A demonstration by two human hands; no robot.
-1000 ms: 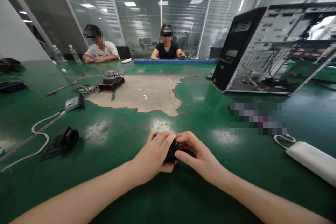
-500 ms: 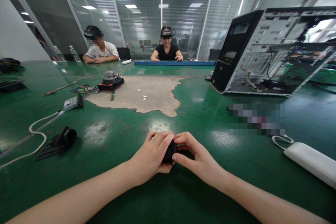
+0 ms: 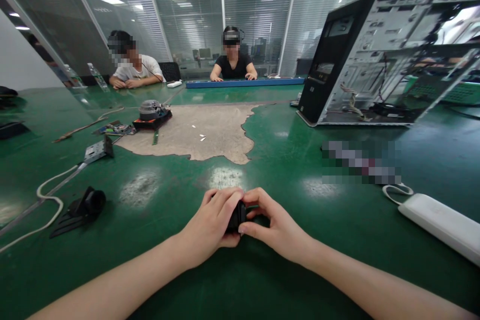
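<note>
Over green table (image 3: 232,287), hold black part (image 3: 235,218) btwn both palms' reach: L hand (image 3: 210,220) wrapped round it, R hand (image 3: 279,227) lightly curled at its side; brace w/ L, go easy w/ R.

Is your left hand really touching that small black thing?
Touching. The head view shows the left hand closed over the small black thing, its fingers lying right against it with no gap.
</note>
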